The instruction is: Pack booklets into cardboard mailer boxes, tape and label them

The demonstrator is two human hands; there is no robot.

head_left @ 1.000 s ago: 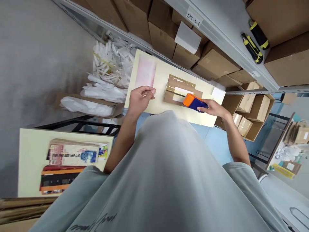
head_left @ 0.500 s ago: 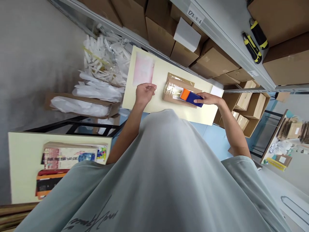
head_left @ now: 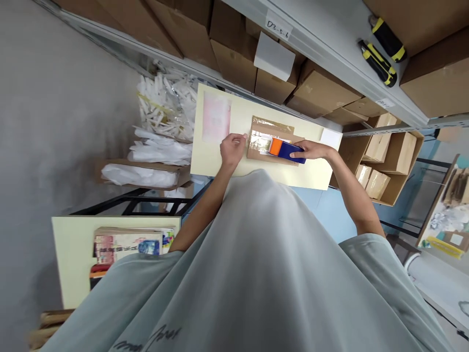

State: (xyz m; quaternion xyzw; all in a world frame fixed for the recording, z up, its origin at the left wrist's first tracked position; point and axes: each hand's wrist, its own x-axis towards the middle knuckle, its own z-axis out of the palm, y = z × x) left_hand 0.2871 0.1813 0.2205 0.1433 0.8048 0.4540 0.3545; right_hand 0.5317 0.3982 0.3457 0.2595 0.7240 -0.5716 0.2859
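Observation:
A flat brown cardboard parcel (head_left: 258,128) with shiny tape across its left part lies on the pale yellow tabletop (head_left: 318,175). My right hand (head_left: 310,149) is closed around the dark blue end of an oblong blue-and-orange object (head_left: 285,150). Its orange end is over the parcel, beside a white label partly covered by it. At the parcel's left side is my left hand (head_left: 233,147), fingers curled and thumb and forefinger pinched. Whatever is between those fingertips, if anything, is too small to make out.
A pinkish sheet (head_left: 216,117) lies at the table's left end. Behind stands a shelf with cardboard boxes (head_left: 322,90) and two black-and-yellow cutters (head_left: 379,63). White packing material (head_left: 164,107) is piled left; an open carton (head_left: 397,151) stands right. Books (head_left: 128,244) lie on a lower-left table.
My left hand has moved right, closer to the parcel's left edge. My right hand keeps the blue-and-orange object over the parcel, shifted slightly left. The camera view has turned a little.

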